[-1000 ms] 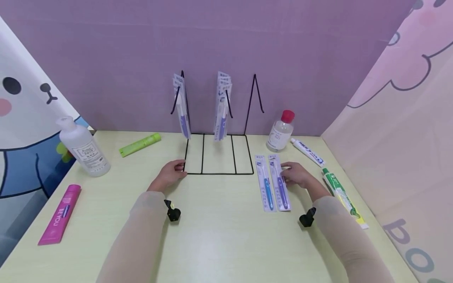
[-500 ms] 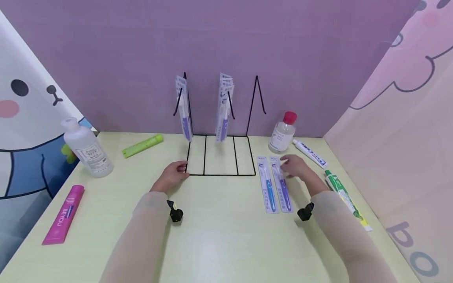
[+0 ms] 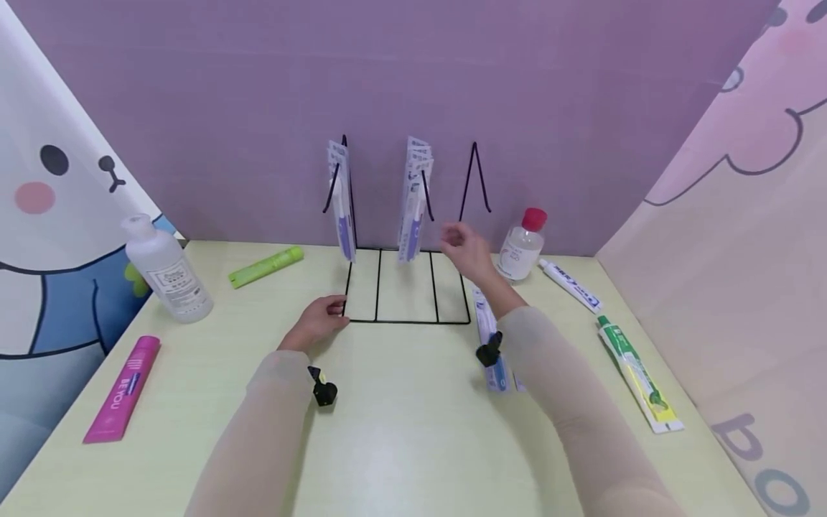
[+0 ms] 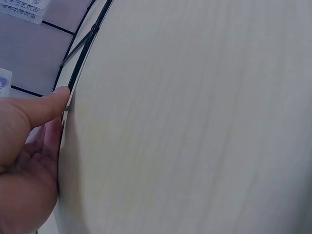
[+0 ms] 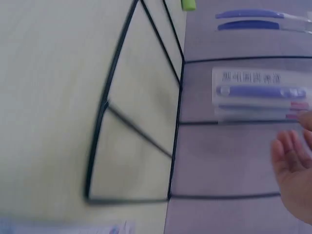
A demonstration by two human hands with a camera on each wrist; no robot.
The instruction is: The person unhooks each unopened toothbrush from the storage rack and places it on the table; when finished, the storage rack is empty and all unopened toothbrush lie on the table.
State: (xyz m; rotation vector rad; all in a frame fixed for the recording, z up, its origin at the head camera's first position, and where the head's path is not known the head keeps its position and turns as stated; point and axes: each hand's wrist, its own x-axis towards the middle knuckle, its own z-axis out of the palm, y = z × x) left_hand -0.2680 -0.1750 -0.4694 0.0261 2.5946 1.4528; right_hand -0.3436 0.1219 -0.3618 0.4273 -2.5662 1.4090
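Observation:
My left hand (image 3: 318,322) pinches the front left corner of a black wire display rack (image 3: 407,322) on the table; in the left wrist view the thumb (image 4: 51,103) lies on the rod. Packaged toothbrushes (image 3: 342,208) hang on the rack's left hook, and several more packs (image 3: 413,208) on the middle one. The right hook (image 3: 479,172) is bare. Raised before the rack, my right hand (image 3: 466,251) is between the middle and right hooks with loosely bent fingers, holding nothing. Beneath the right forearm lies a packaged blue toothbrush (image 3: 484,316); a second pack beside it is mostly hidden.
To the right stand a red-capped clear bottle (image 3: 520,248), a white-blue toothpaste tube (image 3: 571,286) and a green-yellow tube (image 3: 636,370) lying flat. On the left are a white pump bottle (image 3: 169,269), a green tube (image 3: 266,267) and a pink tube (image 3: 123,391). A purple backdrop (image 3: 258,143) rises behind.
My right hand has left the toothbrush packs on the table and moved up and left to the rack. The left hand keeps its hold on the corner. The head view has shifted slightly.

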